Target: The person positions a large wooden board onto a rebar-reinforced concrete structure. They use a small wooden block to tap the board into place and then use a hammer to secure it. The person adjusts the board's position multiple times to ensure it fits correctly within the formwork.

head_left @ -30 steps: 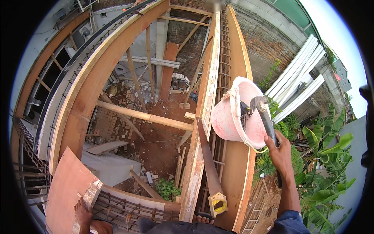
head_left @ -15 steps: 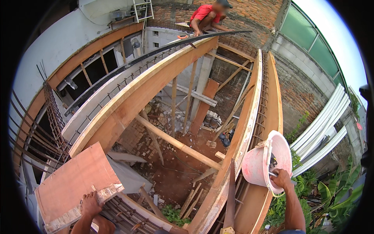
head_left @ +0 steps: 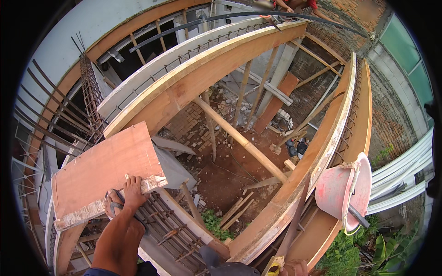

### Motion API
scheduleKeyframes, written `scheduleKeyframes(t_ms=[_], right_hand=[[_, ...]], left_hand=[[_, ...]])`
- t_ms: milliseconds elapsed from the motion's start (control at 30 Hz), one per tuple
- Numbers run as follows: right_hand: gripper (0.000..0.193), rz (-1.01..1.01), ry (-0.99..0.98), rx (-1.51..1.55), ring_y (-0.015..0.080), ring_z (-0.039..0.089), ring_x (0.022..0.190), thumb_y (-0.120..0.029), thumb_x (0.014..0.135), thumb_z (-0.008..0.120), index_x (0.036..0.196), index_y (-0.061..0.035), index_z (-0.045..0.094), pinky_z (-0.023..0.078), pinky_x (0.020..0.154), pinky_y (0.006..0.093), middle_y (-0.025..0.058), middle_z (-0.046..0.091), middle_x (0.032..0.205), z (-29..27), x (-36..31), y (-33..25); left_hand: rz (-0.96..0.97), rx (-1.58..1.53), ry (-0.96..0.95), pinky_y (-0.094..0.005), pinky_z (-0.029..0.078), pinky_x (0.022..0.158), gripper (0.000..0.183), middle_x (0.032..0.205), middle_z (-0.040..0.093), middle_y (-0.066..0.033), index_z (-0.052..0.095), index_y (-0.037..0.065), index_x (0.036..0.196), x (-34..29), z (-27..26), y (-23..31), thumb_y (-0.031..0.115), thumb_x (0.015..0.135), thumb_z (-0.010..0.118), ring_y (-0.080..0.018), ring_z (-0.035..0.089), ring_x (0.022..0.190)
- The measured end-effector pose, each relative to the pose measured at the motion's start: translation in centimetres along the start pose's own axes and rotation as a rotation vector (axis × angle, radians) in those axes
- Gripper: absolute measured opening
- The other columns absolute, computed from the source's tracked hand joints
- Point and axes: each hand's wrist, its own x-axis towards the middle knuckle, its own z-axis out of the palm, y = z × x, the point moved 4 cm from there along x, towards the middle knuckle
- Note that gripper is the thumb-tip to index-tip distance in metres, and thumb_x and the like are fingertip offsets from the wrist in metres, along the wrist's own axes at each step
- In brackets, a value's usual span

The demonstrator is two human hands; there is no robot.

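Observation:
My left hand (head_left: 134,191) grips the battened edge of a reddish plywood panel (head_left: 103,170), which lies tilted at the left over the formwork. At the lower edge, partly cut off, my right hand (head_left: 294,267) has its fingers curled at the yellow handle of a handsaw (head_left: 294,221). The saw's long blade rests along the right-hand beam form. Beyond it, a pink bucket (head_left: 331,191) leans on that form, a dark tool handle (head_left: 358,216) sticking out past its rim.
Curved plywood beam forms (head_left: 202,76) with rebar surround a deep pit with a dirt floor (head_left: 225,161). A bamboo pole (head_left: 244,142) spans it. Bent rebar (head_left: 50,115) juts out at left. My sandalled foot (head_left: 115,202) is beside the panel. A red-shirted co-worker (head_left: 313,5) crouches at the far end.
My right hand has let go of the tool in the bucket and come down to the saw handle. My left hand stays on the panel. The view has shifted, lowering the far end out of frame.

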Motion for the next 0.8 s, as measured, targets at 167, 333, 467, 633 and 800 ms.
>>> scheduleKeyframes(t_ms=[167, 333, 467, 633, 800], right_hand=[[0.04, 0.307, 0.169, 0.087, 0.0315, 0.068, 0.084, -0.034, 0.099, 0.065, 0.12, 0.0001, 0.064, 0.057, 0.074, 0.0432, 0.0188, 0.068, 0.104, 11.2, -1.3, 0.9], [0.042, 0.362, 0.124, 0.152, 0.0319, 0.068, 0.084, -0.035, 0.099, 0.064, 0.122, 0.0007, 0.064, 0.057, 0.074, 0.0432, 0.0195, 0.068, 0.105, 14.5, 0.7, 3.5], [0.044, 0.377, 0.11, 0.183, 0.0323, 0.068, 0.084, -0.036, 0.1, 0.064, 0.123, 0.0012, 0.063, 0.057, 0.074, 0.0432, 0.02, 0.068, 0.106, 13.8, 1.0, 3.7], [0.046, 0.389, 0.126, 0.226, 0.0327, 0.068, 0.085, -0.037, 0.1, 0.063, 0.125, 0.0018, 0.062, 0.057, 0.074, 0.0432, 0.0206, 0.068, 0.106, 12.4, 0.2, 4.2], [0.048, 0.411, 0.173, 0.297, 0.0332, 0.067, 0.085, -0.038, 0.101, 0.062, 0.127, 0.0024, 0.061, 0.056, 0.074, 0.0432, 0.0213, 0.067, 0.107, 9.9, -0.8, 4.9]], left_hand=[[-0.018, 0.028, -0.019, -0.0497, 0.039, 0.101, 0.074, 0.118, 0.055, -0.0135, 0.055, 0.007, 0.119, 0.1, 0.0, -0.1, 0.03, 0.059, 0.091, -0.0337, 0.051, 0.12], [-0.032, -0.002, -0.063, -0.0505, 0.039, 0.1, 0.076, 0.117, 0.055, -0.0132, 0.054, 0.007, 0.12, 0.4, 0.1, 0.3, 0.03, 0.059, 0.092, -0.0335, 0.051, 0.121], [-0.035, 0.052, -0.105, -0.0503, 0.04, 0.098, 0.077, 0.12, 0.055, -0.0136, 0.053, 0.007, 0.121, 0.7, 0.2, 0.4, 0.03, 0.059, 0.092, -0.0338, 0.052, 0.122], [-0.029, 0.086, -0.117, -0.0518, 0.042, 0.095, 0.074, 0.121, 0.056, -0.0137, 0.054, 0.006, 0.121, 0.8, 0.4, 0.5, 0.026, 0.06, 0.09, -0.0346, 0.052, 0.122], [-0.035, 0.084, -0.09, -0.0512, 0.042, 0.094, 0.073, 0.12, 0.056, -0.0131, 0.054, 0.007, 0.121, 0.9, 0.5, 0.6, 0.027, 0.061, 0.09, -0.0343, 0.052, 0.121]])
